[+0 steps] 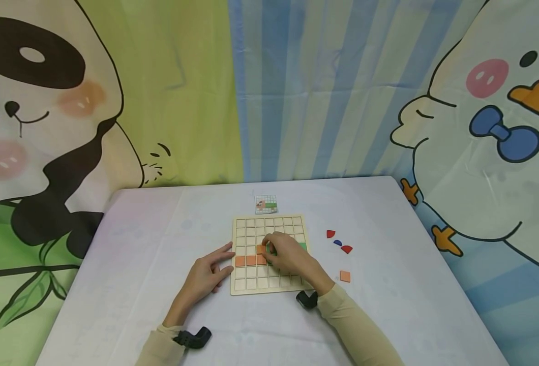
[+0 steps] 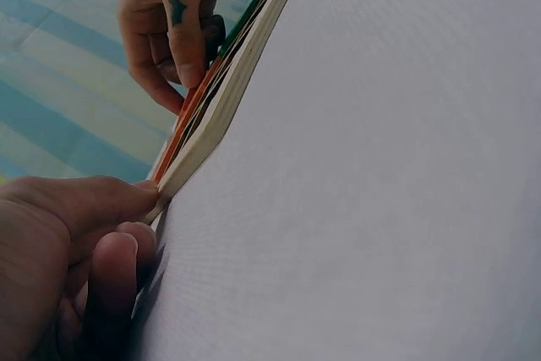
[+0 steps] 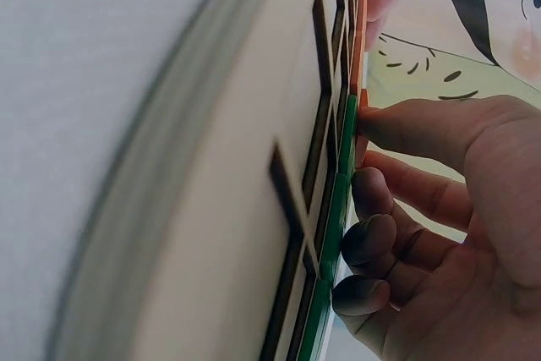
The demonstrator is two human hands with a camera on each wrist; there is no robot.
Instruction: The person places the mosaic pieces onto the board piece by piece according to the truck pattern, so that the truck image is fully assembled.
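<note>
A wooden grid board (image 1: 267, 284) lies flat on the table. My left hand (image 1: 205, 272) rests at its left edge, thumb and fingers spread and touching the rim. Over the middle of the grid, my right hand (image 1: 290, 254) pinches an orange square tile (image 1: 260, 249) between thumb and index finger, right at the board's surface. Below it runs a row of orange tiles (image 1: 251, 260) set in the grid. Green tiles (image 3: 339, 205) line the board beneath my right fingers in the right wrist view; in the head view that hand hides most of them.
A small picture card (image 1: 266, 204) lies behind the board. To the right are a red piece (image 1: 331, 234), a blue half-round piece (image 1: 337, 242), another red piece (image 1: 347, 249) and a loose orange square (image 1: 345, 276). A printed curtain (image 1: 297, 91) hangs behind the white table (image 1: 159, 223).
</note>
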